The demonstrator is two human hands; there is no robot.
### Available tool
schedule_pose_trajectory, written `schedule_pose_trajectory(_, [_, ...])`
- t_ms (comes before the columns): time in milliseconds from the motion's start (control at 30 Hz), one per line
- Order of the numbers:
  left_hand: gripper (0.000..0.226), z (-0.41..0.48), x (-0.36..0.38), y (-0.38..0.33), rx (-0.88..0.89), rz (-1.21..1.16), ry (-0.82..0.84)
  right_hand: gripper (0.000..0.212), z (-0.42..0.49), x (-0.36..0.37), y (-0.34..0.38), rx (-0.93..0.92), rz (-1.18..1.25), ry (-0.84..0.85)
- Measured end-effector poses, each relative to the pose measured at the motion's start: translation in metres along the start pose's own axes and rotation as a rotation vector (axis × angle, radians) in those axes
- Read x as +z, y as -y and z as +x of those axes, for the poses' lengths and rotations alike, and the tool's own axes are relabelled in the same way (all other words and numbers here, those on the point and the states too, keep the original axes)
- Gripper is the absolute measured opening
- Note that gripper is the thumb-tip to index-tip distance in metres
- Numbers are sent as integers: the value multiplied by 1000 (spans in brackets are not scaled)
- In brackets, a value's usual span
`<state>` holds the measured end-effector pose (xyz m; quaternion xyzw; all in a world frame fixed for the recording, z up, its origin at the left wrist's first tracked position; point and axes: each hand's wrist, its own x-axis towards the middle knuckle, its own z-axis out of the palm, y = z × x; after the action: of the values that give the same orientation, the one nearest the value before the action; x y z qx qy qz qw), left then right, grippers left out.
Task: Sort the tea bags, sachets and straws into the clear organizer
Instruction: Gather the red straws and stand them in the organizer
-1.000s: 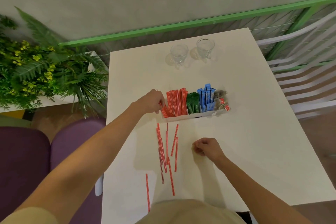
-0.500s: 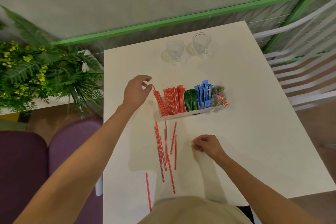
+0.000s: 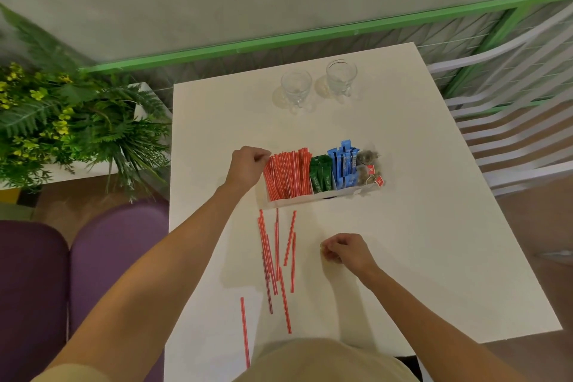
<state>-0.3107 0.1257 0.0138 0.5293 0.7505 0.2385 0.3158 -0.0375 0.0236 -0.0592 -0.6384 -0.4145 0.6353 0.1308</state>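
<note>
Organizer, clear, full of red straws, green sachets, blue sachets

bare forearms, khaki sleeve; khaki garment

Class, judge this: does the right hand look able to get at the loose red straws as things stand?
Probably yes: the right hand sits on the table beside the loose straws, with nothing between them.

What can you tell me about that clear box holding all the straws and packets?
The clear organizer is a low, see-through plastic-looking tray standing on the white table, split into side-by-side sections. From its left: red straws, green sachets, blue sachets, tea bags. The left hand sits at its left end, against the straws.
</note>
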Motion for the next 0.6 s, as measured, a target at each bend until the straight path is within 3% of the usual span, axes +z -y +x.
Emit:
schedule_pose_trajectory(200, [37,-8,3,5,39,-40,137,19,0,0,1,-1,-10,0])
schedule_pose_trajectory(433, [32,-42,-4,23,-48,-246,-242,19,0,0,0,-15,-47,-13])
schedule_pose_trajectory(600, [20,-98,7,55,-254,-231,-134,20,-1,2,0,-35,-117,-24])
